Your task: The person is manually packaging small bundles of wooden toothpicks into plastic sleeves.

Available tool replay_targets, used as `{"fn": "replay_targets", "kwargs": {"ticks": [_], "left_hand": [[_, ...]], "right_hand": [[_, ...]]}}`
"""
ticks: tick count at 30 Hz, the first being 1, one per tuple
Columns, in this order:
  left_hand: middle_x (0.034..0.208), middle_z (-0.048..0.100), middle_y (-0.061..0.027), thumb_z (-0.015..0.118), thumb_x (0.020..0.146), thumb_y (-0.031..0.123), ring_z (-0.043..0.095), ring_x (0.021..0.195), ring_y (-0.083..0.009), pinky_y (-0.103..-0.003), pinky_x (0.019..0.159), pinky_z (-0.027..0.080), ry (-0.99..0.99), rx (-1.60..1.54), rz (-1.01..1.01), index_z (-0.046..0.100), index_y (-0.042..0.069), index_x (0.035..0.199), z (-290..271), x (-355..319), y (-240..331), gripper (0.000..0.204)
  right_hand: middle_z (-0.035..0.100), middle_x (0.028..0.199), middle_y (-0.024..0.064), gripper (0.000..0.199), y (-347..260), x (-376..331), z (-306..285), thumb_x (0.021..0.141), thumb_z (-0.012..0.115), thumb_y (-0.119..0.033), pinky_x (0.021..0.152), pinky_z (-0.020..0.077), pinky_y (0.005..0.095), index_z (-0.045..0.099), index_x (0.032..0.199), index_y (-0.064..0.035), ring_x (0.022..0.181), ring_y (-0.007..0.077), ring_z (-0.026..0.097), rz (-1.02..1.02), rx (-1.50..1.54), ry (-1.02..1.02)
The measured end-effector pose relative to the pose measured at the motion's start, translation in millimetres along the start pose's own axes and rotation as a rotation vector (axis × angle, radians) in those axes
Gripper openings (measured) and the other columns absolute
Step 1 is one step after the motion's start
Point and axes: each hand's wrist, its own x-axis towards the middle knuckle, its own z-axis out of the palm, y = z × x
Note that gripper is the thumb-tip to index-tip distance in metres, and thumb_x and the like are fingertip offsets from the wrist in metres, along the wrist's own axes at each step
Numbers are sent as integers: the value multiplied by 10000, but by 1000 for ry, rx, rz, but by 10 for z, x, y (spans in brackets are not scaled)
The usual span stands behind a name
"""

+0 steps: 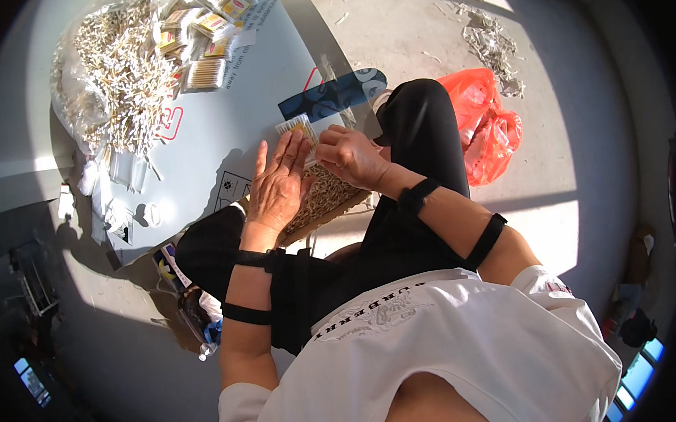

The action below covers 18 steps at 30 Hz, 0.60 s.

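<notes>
A small clear pack of cotton swabs [297, 126] lies on the grey board, its white tips toward the far side. My left hand [278, 187] rests flat on it with the fingers stretched out and the thumb apart. Close beside it, my right hand [350, 158] is closed, its curled fingers pinching at the pack's near right edge. The palm side of the right hand hides its fingertips. Below both hands, a box of loose cotton swabs [323, 199] sits between my legs.
A heap of loose cotton swabs [121, 77] spills from a clear bag at the far left. Several filled packs [207, 74] lie beside it on the grey board [219, 133]. A red plastic bag [490, 130] and pale scraps [491, 46] are on the floor at right.
</notes>
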Motion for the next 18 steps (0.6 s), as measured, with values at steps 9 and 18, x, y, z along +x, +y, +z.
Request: {"fn": "replay_targets", "kwargs": {"ticks": [9, 18], "left_hand": [[1499, 395, -51, 654, 854, 241, 297, 1422, -197, -506, 1164, 181, 9, 12, -18, 441, 87, 1414, 17, 3, 18, 619], [1539, 323, -46, 675, 837, 238, 264, 1438, -197, -498, 1167, 184, -43, 13, -30, 373, 107, 1459, 23, 20, 59, 703]], "right_hand": [[538, 770, 58, 155, 7, 8, 18, 660, 692, -67, 613, 503, 394, 552, 725, -77, 780, 284, 576, -5, -26, 18], [550, 786, 57, 159, -8, -16, 30, 655, 700, -69, 619, 504, 400, 565, 737, -80, 795, 287, 581, 0, -20, 26]]}}
